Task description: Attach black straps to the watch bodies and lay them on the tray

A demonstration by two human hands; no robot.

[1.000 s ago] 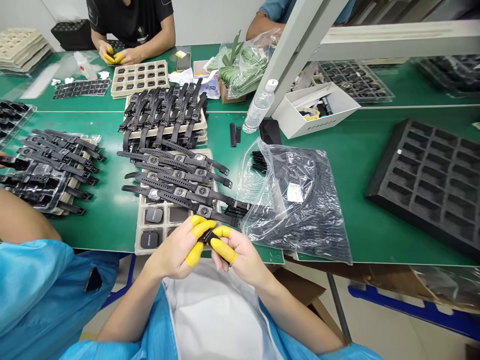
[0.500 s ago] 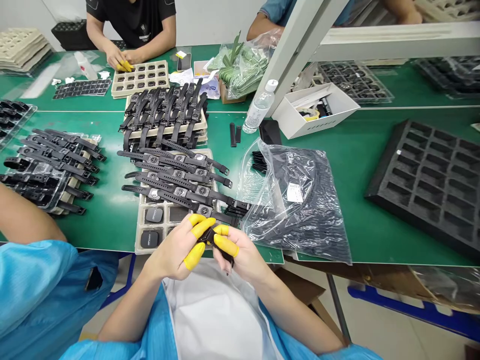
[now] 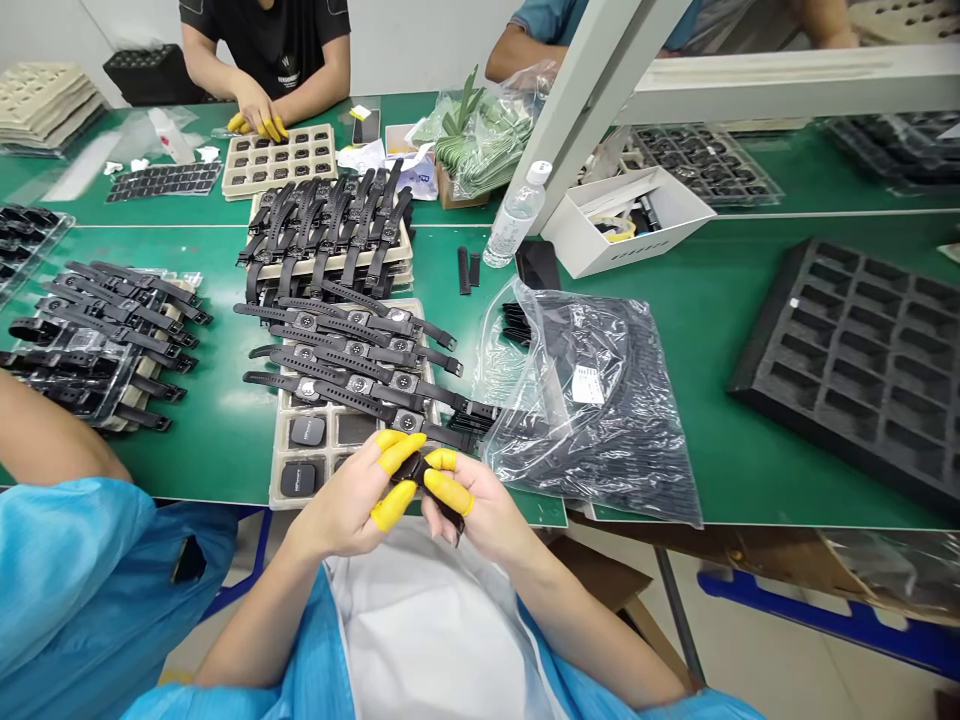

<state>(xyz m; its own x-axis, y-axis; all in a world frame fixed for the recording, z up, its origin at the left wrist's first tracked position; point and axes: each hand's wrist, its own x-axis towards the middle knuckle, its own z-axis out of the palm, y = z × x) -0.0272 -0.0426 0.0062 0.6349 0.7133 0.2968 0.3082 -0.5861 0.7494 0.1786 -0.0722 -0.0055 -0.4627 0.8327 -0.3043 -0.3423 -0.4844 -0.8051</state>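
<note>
Bag (image 3: 600,420) beside tray (image 3: 331,440) of watches (image 3: 403,383), bottle (image 3: 516,218) and white box (image 3: 637,245) beyond.

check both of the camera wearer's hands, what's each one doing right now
Left hand: closed, pinching a dark watch case.
Right hand: closed, holding a black strap against that case.

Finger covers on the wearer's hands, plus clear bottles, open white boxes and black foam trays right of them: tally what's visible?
Yellow finger covers: 5
Clear bottle: 1
Open white box: 1
Black foam tray: 1
Total: 8
</note>
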